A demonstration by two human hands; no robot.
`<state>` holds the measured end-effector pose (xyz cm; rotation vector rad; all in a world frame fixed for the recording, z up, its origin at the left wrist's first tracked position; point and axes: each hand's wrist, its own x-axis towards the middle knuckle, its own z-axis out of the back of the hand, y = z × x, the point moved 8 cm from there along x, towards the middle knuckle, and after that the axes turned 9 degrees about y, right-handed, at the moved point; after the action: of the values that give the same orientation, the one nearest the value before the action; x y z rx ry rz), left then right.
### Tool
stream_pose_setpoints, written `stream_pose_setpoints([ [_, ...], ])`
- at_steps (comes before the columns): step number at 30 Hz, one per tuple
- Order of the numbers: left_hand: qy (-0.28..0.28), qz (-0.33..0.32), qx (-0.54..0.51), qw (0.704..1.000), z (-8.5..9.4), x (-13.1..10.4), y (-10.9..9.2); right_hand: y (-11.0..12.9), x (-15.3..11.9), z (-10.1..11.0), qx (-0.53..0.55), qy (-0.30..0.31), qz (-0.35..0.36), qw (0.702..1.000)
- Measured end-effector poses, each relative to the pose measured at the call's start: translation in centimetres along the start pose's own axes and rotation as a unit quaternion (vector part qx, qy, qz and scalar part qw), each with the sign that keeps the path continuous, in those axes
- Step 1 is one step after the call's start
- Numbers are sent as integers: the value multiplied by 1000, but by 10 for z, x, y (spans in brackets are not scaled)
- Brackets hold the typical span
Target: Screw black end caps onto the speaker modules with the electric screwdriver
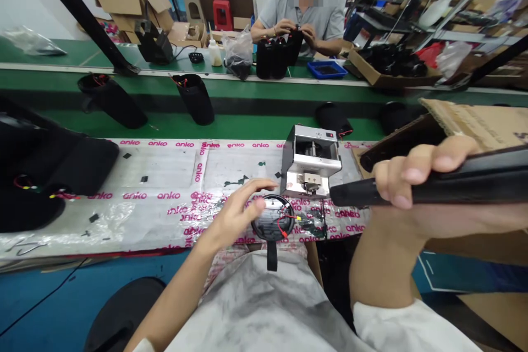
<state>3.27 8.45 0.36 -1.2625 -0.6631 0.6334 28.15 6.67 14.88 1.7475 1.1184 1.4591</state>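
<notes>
A long green work surface [247, 127] runs beyond the pale bench covering printed with pink lettering [231, 168]. Over the bench's right side, the right hand [433, 159] wraps its fingers around a long black tapered object [474, 179], whose narrow end points toward the boxy silver metal machine [305, 170]. The object looks stiff and perhaps smooth enough to slip, so a full grasp around its thicker middle should suit it; its weight is hard to judge.

Near the bench's front edge, just beside the machine, is a round black open-ended housing [270, 237]. The left hand [233, 214] is loosely spread at its rim, thumb apart from the fingers; whether it presses there cannot be told. The housing looks light with a firm rim, best held by its outer wall. Its short black strap [272, 257] looks soft, and the thin red wires [280, 226] look fragile.
</notes>
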Motion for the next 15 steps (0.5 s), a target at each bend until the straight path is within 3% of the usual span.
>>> stream_pose_setpoints([
  [1, -30, -10, 26, 999, -4, -12, -1, 0, -3, 11, -31, -49, 13, 998],
  [3, -87, -28, 86, 992, -19, -33, -2, -6, -8, 17, -81, -86, 63, 991],
  [8, -221, -34, 175, 959, -47, -48, 8, -60, -19, 6, -65, -47, 125, 989],
  [11, -230, -53, 166, 957, -42, -37, 12, -81, -22, 6, -49, -26, 102, 993],
  [15, -254, -112, 176, 944, -21, -26, 11, -90, -15, 10, -3, 15, 40, 999],
])
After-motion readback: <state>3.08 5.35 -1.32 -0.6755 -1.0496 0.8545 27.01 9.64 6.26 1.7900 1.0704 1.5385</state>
